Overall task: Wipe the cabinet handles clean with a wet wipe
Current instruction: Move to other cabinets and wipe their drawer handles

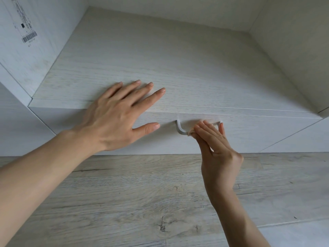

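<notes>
You're mid-wipe: your right hand has its fingers pinched on the crumpled wet wipe over the thin, curved metal handle on the pale woodgrain cabinet. Your left hand lies flat with fingers spread, bracing the edge. Next I'd slide left toward the bare bend.

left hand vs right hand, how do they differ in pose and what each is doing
The left hand lies flat, fingers spread, on the cabinet top, holding nothing; the right hand is closed with its grip on a wet wipe. The left hand is beside the handle, not touching it; the right hand presses the wipe onto the handle bar. Both are bare and reach toward the same cabinet.
</notes>
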